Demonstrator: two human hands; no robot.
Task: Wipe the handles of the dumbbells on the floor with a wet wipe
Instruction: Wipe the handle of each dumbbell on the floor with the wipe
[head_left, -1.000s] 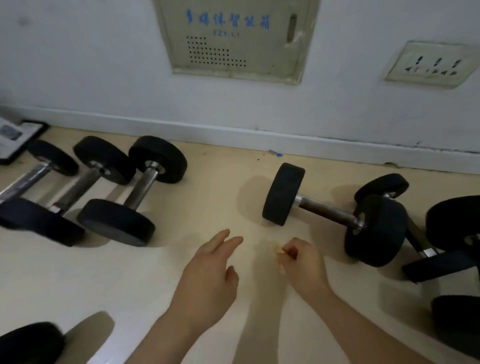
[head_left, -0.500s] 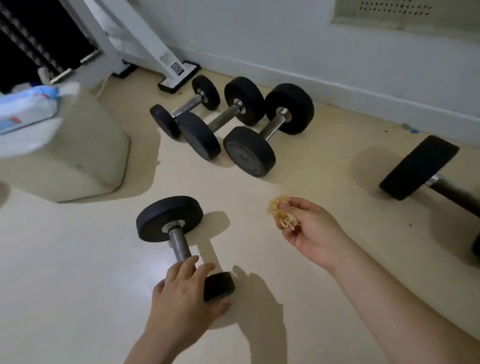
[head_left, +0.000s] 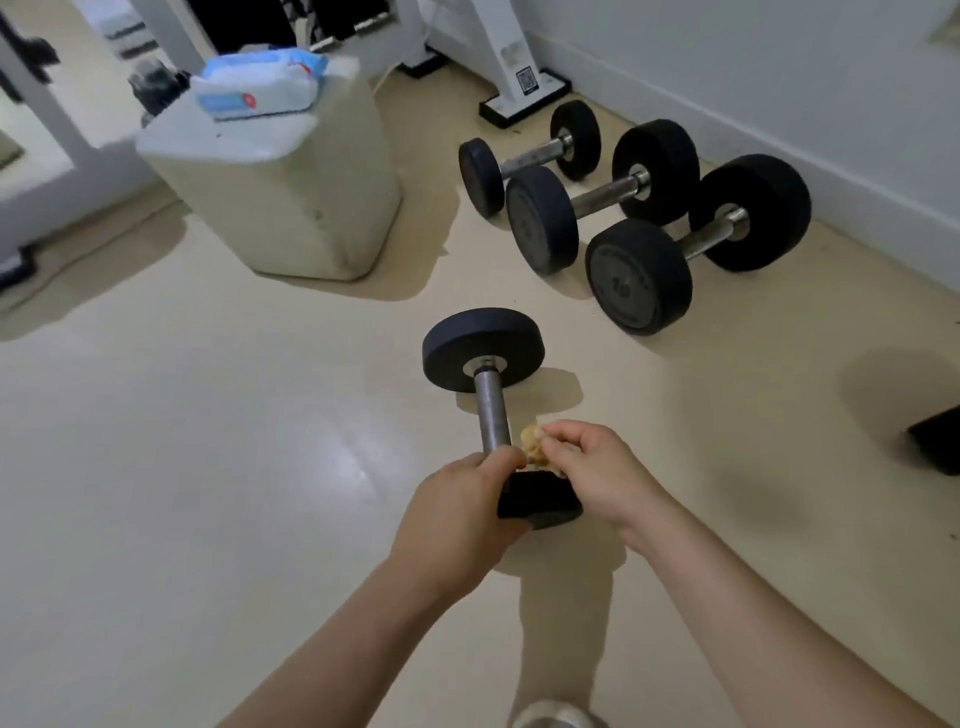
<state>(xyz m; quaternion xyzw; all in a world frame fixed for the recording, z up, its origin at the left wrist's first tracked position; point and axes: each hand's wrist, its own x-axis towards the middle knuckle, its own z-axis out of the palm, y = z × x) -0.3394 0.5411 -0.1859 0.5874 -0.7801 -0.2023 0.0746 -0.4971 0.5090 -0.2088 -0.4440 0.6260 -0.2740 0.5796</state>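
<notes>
The dumbbell (head_left: 483, 349) is lying at centre, its handle (head_left: 491, 413) pointing to 12 o'clock. The left hand (head_left: 457, 514) is gripping its near end. The right hand (head_left: 597, 474) is pinching a crumpled wipe (head_left: 534, 450) just beside the handle. Three more dumbbells (head_left: 640, 208) are sitting at 2 o'clock, and a wipes pack (head_left: 260, 83) is lying on a box (head_left: 296, 208) at 11.

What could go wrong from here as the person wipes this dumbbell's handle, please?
1. The left hand grips the near end of the dumbbell, so the handle there may go unwiped.
2. The right hand only pinches a small crumpled wet wipe; it may miss the handle's far side.
3. On the glossy floor, the round weights might roll if that grip loosens.
</notes>
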